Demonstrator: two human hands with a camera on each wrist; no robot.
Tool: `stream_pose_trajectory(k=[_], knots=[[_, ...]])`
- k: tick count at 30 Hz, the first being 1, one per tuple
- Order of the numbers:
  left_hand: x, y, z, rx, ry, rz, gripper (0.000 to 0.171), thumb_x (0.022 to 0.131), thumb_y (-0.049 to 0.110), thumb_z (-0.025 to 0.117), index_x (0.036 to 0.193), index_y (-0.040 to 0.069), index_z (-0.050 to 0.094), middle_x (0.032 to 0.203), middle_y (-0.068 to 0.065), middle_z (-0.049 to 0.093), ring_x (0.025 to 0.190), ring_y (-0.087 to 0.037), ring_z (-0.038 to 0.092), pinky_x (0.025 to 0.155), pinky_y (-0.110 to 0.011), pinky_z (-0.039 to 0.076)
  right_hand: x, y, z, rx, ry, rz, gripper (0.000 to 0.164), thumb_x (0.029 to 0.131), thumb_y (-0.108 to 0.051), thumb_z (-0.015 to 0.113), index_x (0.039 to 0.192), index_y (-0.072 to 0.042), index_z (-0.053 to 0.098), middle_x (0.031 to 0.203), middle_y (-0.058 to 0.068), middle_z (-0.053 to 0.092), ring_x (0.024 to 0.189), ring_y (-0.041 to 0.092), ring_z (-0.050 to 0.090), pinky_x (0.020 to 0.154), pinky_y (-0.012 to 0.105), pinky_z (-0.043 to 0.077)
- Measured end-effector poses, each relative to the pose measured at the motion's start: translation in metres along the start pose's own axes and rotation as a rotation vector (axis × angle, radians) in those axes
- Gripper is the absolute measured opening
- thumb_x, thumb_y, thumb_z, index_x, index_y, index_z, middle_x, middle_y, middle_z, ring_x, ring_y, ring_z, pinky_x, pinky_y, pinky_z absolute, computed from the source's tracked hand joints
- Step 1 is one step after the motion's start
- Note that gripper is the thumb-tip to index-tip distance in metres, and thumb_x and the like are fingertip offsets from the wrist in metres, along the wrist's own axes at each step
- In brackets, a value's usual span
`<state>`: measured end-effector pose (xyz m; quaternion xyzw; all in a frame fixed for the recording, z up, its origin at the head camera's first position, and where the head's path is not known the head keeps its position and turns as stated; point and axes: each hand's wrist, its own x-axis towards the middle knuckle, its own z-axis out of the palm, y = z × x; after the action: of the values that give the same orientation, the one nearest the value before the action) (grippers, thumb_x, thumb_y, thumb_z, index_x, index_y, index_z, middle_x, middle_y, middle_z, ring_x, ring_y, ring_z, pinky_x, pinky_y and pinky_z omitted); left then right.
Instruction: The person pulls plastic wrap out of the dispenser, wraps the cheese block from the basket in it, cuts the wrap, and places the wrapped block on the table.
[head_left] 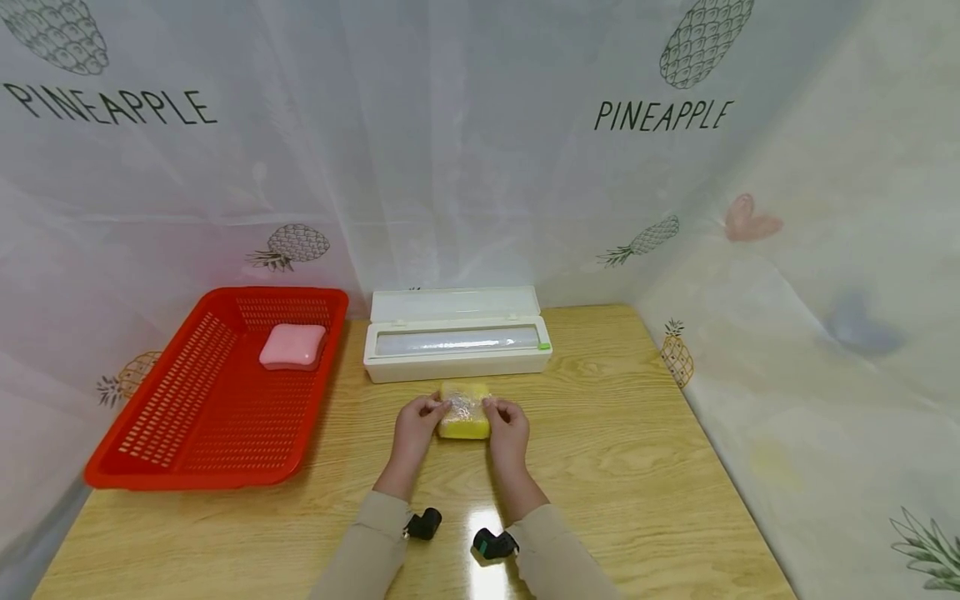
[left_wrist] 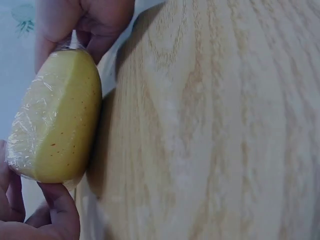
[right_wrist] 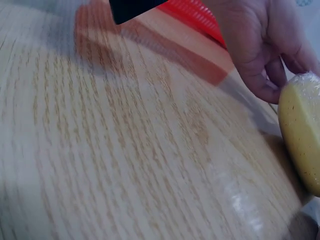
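A yellow rounded block (head_left: pixel 465 427), its face covered in glossy, wrinkled cling film (left_wrist: pixel 37 112), is held between both hands over the wooden table. My left hand (head_left: pixel 415 429) pinches the left end, thumb on the film. Opposite it, my right hand (head_left: pixel 510 429) grips the right end with thumb and bent fingers. Small red specks dot the block's side in the left wrist view, where film bunches up at the right hand (left_wrist: pixel 92 22). Just behind the block stands a white cling film dispenser (head_left: pixel 457 367), lid raised, with a roll of clear film inside.
A red plastic basket (head_left: pixel 202 479) stands at the left of the table (head_left: pixel 622 467). Inside it lies a pink rounded block (head_left: pixel 288 346). Behind the table hangs a pale curtain (head_left: pixel 450 167) with pineapple prints. A green slider (head_left: pixel 543 346) sits at the dispenser's right end.
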<state>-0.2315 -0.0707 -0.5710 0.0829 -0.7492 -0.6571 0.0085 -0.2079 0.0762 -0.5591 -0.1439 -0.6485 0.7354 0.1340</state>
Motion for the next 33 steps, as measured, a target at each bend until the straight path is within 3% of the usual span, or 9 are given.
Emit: stream_pose_trajectory(k=[2, 6, 10, 15, 20, 26, 29, 33], knots=[[0.000, -0.002, 0.001, -0.029, 0.029, -0.004, 0.025, 0.086, 0.019, 0.077, 0.071, 0.004, 0.062, 0.123, -0.021, 0.063, 0.120, -0.038, 0.055, 0.081, -0.031, 0.052, 0.003, 0.008, 0.000, -0.028, 0.027, 0.022, 0.014, 0.090, -0.004, 0.070, 0.087, 0.008, 0.064, 0.091, 0.012, 0.062, 0.084, 0.016, 0.055, 0.069, 0.020, 0.049], [-0.002, -0.004, 0.002, -0.074, 0.100, -0.039, 0.022, 0.082, 0.015, 0.080, 0.076, 0.001, 0.065, 0.111, -0.020, 0.067, 0.106, -0.036, 0.062, 0.069, -0.024, 0.053, 0.013, 0.027, 0.000, -0.070, 0.043, 0.048, 0.016, 0.086, -0.008, 0.075, 0.086, 0.006, 0.065, 0.086, 0.009, 0.062, 0.079, 0.015, 0.055, 0.064, 0.020, 0.047], [-0.006, -0.003, 0.001, -0.007, 0.157, -0.077, 0.028, 0.079, 0.017, 0.083, 0.085, 0.000, 0.062, 0.095, -0.013, 0.066, 0.086, -0.027, 0.061, 0.061, -0.025, 0.049, 0.015, 0.033, 0.001, -0.103, 0.058, 0.022, 0.017, 0.083, -0.007, 0.078, 0.085, 0.004, 0.065, 0.080, 0.009, 0.062, 0.072, 0.015, 0.056, 0.059, 0.021, 0.047], [-0.010, 0.000, 0.001, 0.078, 0.163, -0.068, 0.034, 0.078, 0.020, 0.084, 0.084, 0.005, 0.055, 0.083, -0.007, 0.059, 0.075, -0.021, 0.055, 0.056, -0.029, 0.045, 0.016, 0.036, 0.001, -0.061, 0.066, -0.001, 0.020, 0.081, -0.001, 0.078, 0.090, 0.004, 0.061, 0.086, 0.010, 0.061, 0.077, 0.017, 0.056, 0.063, 0.019, 0.048], [-0.012, 0.000, 0.002, 0.121, 0.153, -0.042, 0.026, 0.080, 0.020, 0.083, 0.079, 0.004, 0.062, 0.076, -0.006, 0.061, 0.064, -0.017, 0.053, 0.054, -0.030, 0.045, 0.014, 0.035, 0.001, -0.117, 0.068, 0.000, 0.014, 0.082, -0.003, 0.077, 0.091, 0.002, 0.068, 0.088, 0.009, 0.062, 0.080, 0.019, 0.057, 0.064, 0.022, 0.050], [-0.013, 0.001, 0.000, 0.205, 0.161, -0.027, 0.023, 0.080, 0.022, 0.083, 0.081, 0.001, 0.072, 0.077, -0.006, 0.067, 0.068, -0.017, 0.058, 0.058, -0.030, 0.047, 0.007, 0.028, -0.001, -0.268, 0.059, -0.026, 0.013, 0.085, -0.014, 0.077, 0.092, -0.003, 0.077, 0.091, 0.008, 0.069, 0.088, 0.023, 0.065, 0.074, 0.033, 0.055], [-0.015, 0.002, -0.002, 0.212, 0.149, -0.031, 0.024, 0.080, 0.023, 0.082, 0.083, 0.001, 0.074, 0.080, -0.006, 0.069, 0.072, -0.019, 0.060, 0.061, -0.031, 0.048, 0.004, 0.026, -0.001, -0.259, -0.011, -0.011, 0.015, 0.089, -0.013, 0.073, 0.096, 0.000, 0.075, 0.093, 0.008, 0.069, 0.089, 0.022, 0.064, 0.075, 0.031, 0.054], [-0.017, 0.001, -0.007, 0.142, 0.117, -0.061, 0.023, 0.085, 0.022, 0.078, 0.087, -0.001, 0.076, 0.088, -0.009, 0.070, 0.080, -0.021, 0.061, 0.066, -0.031, 0.049, 0.002, 0.021, -0.002, -0.206, -0.109, 0.025, 0.020, 0.090, -0.010, 0.070, 0.105, 0.004, 0.071, 0.099, 0.011, 0.067, 0.093, 0.023, 0.060, 0.076, 0.027, 0.051]])
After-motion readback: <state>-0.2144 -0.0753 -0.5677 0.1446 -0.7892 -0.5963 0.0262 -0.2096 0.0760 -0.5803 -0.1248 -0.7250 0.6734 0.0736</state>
